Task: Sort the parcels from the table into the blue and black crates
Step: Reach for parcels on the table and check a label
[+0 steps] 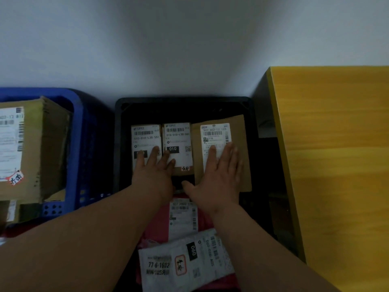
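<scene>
1. Sorting looks nearly complete: the yellow wooden table (pixel 336 165) on the right shows no parcels on the part in view.
2. The black plastic crate (pixel 183 102) holds three brown cardboard parcels side by side at its far end: two small labelled boxes, the left small box (pixel 145 135) and the middle small box (pixel 177 135), and a larger flat brown envelope (pixel 240 148).
3. Nearer the camera in that crate lie a red plastic mailer bag (pixel 160 220) and, on top of it, a white plastic mailer bag (pixel 185 262).
4. The blue plastic crate (pixel 80 144) on the left carries a large brown cardboard box (pixel 42 148).
5. The left hand (pixel 154 171) lies flat, fingers straight and spread, pressing on the two small boxes and gripping nothing.
6. The right hand (pixel 219 175) is likewise flat and released, its palm and straight fingers resting on the envelope.
7. What remains, I judge, is only squaring up these parcels.
</scene>
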The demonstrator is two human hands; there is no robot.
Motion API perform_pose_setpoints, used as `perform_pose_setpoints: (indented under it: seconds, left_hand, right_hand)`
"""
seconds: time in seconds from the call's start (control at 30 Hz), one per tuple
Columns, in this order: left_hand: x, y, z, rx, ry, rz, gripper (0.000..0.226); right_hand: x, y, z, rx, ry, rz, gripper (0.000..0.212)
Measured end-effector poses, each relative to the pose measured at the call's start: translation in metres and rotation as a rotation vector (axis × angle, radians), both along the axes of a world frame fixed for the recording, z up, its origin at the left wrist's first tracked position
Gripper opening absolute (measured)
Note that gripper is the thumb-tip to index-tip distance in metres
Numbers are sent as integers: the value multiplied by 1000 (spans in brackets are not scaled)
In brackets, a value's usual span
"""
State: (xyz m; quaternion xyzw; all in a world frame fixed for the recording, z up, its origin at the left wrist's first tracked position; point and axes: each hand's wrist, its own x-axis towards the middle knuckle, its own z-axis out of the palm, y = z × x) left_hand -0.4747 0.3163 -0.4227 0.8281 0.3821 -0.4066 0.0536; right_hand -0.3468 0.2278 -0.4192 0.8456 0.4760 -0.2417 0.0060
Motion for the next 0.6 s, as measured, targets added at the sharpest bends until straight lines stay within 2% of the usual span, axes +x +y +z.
perform_pose_setpoints:
  seconds: [0.27, 0.6]
  left_hand:
    - [-1, -3, -8, -4, 4, 3, 93]
    - [-8, -16, -22, 64, -141, 17, 97]
  right_hand:
    - [11, 2, -21, -20, 30, 17, 106]
    - [14, 17, -43, -19, -4, -21, 101]
